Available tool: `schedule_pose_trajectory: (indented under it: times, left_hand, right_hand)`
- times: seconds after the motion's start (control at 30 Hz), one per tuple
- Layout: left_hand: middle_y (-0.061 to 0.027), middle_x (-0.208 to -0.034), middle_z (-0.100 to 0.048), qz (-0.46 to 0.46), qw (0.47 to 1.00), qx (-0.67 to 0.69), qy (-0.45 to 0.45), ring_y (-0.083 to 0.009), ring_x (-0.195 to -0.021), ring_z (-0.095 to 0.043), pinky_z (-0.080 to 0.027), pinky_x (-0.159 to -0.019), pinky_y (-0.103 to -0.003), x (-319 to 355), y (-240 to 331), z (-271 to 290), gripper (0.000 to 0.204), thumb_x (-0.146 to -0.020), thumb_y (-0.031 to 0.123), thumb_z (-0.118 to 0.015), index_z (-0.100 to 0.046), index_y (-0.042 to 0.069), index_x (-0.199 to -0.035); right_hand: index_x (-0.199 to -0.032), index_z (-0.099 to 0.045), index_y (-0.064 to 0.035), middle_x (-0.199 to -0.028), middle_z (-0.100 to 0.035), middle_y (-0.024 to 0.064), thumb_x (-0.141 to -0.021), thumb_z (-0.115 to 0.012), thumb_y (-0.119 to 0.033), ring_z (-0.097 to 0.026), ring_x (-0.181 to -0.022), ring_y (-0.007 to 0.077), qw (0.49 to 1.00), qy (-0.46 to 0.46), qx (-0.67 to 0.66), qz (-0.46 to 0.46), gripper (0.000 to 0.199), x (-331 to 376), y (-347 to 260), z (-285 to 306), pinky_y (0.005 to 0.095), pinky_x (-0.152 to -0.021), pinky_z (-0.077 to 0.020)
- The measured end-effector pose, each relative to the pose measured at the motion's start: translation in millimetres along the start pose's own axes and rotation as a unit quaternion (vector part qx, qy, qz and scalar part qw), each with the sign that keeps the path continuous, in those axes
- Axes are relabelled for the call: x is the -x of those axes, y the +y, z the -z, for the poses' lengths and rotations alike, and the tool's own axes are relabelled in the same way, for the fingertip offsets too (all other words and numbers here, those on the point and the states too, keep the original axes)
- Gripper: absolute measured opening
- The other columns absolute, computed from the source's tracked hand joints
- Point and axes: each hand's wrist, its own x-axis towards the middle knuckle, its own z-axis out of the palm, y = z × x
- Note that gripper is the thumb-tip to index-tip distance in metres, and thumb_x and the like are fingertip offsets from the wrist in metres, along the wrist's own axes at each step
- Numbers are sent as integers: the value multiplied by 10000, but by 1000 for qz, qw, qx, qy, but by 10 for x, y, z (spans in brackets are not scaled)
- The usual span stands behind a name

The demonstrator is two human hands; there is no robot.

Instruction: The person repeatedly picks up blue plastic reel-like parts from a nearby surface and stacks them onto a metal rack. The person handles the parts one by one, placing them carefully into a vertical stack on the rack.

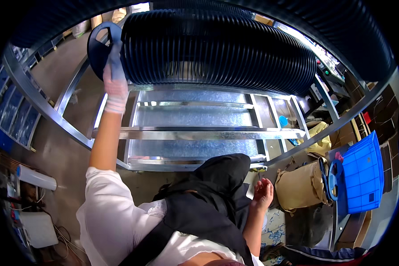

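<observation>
A long row of thin black ring-shaped discs (217, 48) lies across a metal rack (195, 133) in front of me. At the row's left end, one dark disc (97, 55) with a cut-out opening stands angled away from the others. My left hand (115, 73), in a pale glove, reaches up and grips this disc at its edge beside the row; its fingertips are partly hidden. Low on the right, my right hand (263, 193) is bare and held near my body, with fingers loosely curled, somewhat apart, and nothing in them.
More black rings (359, 40) curve overhead at the upper right. On the right stand a brown sack (301, 186), a blue crate (363, 173) and a blue ring (335, 179) leaning by it. A white roll (36, 177) and a pale box (37, 228) with cables are at left.
</observation>
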Motion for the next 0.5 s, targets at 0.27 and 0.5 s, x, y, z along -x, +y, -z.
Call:
schedule_pose_trajectory:
  times: [0.27, 0.5]
  left_hand:
    - [-134, -1299, -532, -292, 862, -77, -407, -316, -1246, -463, -328, -1069, -460, 1090, 738, -1179, 447, -911, 272, -499, -495, 71, -1310]
    - [-196, -1203, -570, -233, 774, 107, -579, -379, -1180, -493, -368, -1009, -486, 2829, 1022, -1673, 416, -809, 234, -600, -585, 22, -1167]
  right_hand:
    - [-975, -571, -89, -796, -526, -14, -881, -563, -263, -455, -652, 72, 941, 118, 273, -164, 198, -181, 1367, 1596, 256, -538, -363]
    - [-1041, -634, -20, -1014, -659, 192, -878, -505, -418, -620, -971, 330, 795, -131, 559, -197, 450, 543, 2370, 1769, 426, -852, -461]
